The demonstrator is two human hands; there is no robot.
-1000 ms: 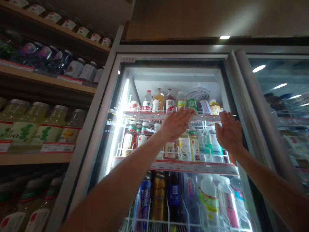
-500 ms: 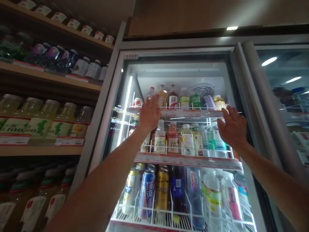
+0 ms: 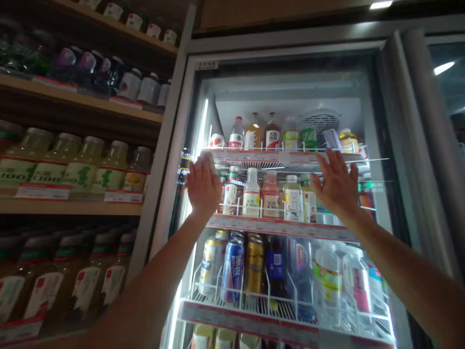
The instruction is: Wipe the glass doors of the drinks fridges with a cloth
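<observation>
I face a lit drinks fridge with a glass door. My left hand is raised with the fingers together and stretched up, at the door's left side, level with the second shelf. My right hand is spread flat at the right side, just under the top shelf. Neither hand holds anything. Whether the palms touch the glass I cannot tell. Bottles stand on the top shelf, more bottles on the second, and cans on the third.
Wooden shelves with rows of pale yellow drink bottles fill the left wall. Dark bottles stand on a higher shelf. A second fridge door adjoins on the right.
My left hand slid leftward from the middle of the door to its left side. My right hand stayed near the right side. The view dropped a little, showing more of the can shelf.
</observation>
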